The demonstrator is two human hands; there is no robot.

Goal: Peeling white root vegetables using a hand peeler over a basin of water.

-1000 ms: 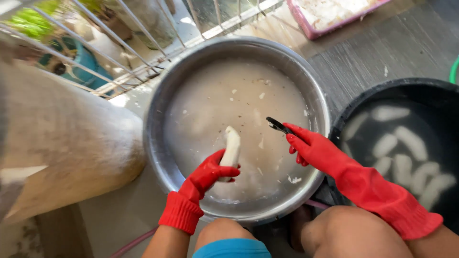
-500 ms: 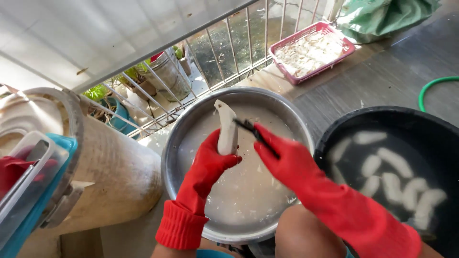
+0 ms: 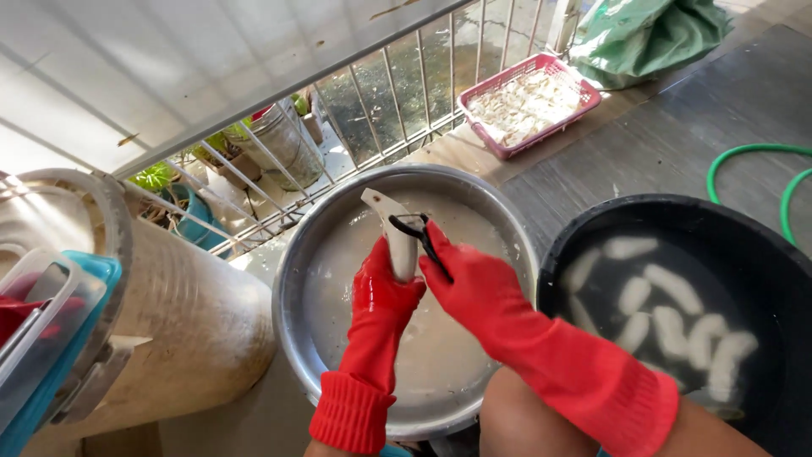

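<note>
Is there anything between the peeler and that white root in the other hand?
Nothing visible. The left hand holds the white root upright over the metal basin, and the black peeler in the right hand lies right against its side, with no gap or object showing between them.

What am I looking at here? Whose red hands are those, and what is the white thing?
The picture comes from a camera worn on a person's head, looking down, so you see that person's own hands in red rubber gloves. The left hand holds up a pale peeled root. The right hand presses a small black peeler against it. Below them sits a big metal basin of cloudy water. To the right is a black tub with more pale pieces soaking. Farther back sit a pink basket and a green hose.
</note>
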